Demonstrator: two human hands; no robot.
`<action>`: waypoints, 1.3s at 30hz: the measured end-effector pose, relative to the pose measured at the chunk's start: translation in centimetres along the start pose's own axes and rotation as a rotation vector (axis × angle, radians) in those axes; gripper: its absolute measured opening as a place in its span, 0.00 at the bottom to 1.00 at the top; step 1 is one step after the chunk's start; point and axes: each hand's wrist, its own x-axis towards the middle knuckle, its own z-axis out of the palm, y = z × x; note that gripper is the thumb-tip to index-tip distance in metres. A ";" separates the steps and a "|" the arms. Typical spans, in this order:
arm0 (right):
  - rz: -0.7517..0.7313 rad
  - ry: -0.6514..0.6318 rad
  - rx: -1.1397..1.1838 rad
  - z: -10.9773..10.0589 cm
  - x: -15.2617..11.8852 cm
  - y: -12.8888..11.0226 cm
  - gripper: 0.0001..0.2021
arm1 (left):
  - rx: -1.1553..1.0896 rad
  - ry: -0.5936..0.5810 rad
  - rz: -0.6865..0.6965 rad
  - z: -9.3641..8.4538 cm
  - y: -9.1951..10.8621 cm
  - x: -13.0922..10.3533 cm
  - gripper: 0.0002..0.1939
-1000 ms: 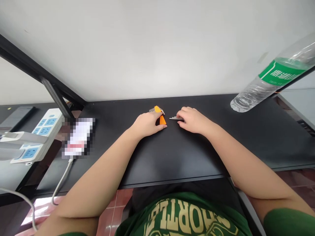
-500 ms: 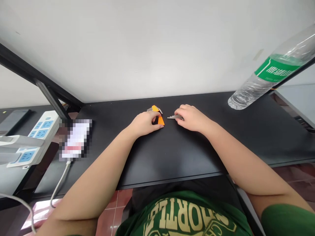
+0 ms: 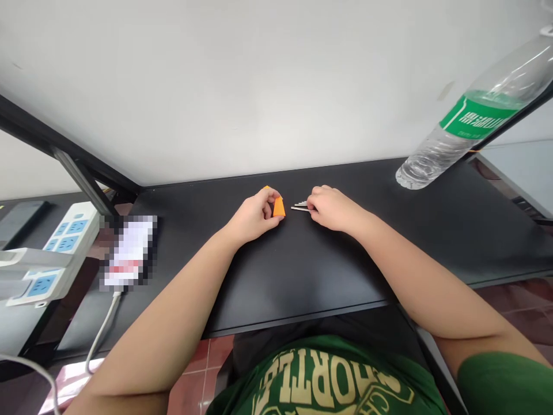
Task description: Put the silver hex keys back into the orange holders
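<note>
On a matte black desk (image 3: pixel 302 271) against a plain white wall (image 3: pixel 259 86), the left hand (image 3: pixel 253 216) grips an orange holder (image 3: pixel 279 207) while the right hand (image 3: pixel 330 208), just beside it, pinches metal hex keys (image 3: pixel 299 206), a water bottle (image 3: pixel 466 124) far to its right.

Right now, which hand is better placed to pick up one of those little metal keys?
The right hand: its fingers already touch the loose metal keys. The left hand is busy gripping the orange holder.

Both forearms reach forward and converge. The left hand (image 3: pixel 254 215) is curled, fingers (image 3: pixel 268 199) pinched closed; the right hand (image 3: pixel 330 208) lies knuckles-up, its fingers bent under, near the left.
</note>
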 end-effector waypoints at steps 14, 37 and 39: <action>-0.089 0.176 0.394 -0.3 -0.3 -0.3 0.07 | -0.472 0.051 -0.018 0.7 -0.8 0.8 0.28; 0.108 -0.038 0.928 -0.2 0.1 -0.2 0.04 | -0.368 0.061 0.088 1.3 -0.8 0.4 0.27; 0.091 -0.029 0.949 0.1 0.1 -0.6 0.04 | -0.294 0.059 0.106 1.3 -0.6 0.2 0.26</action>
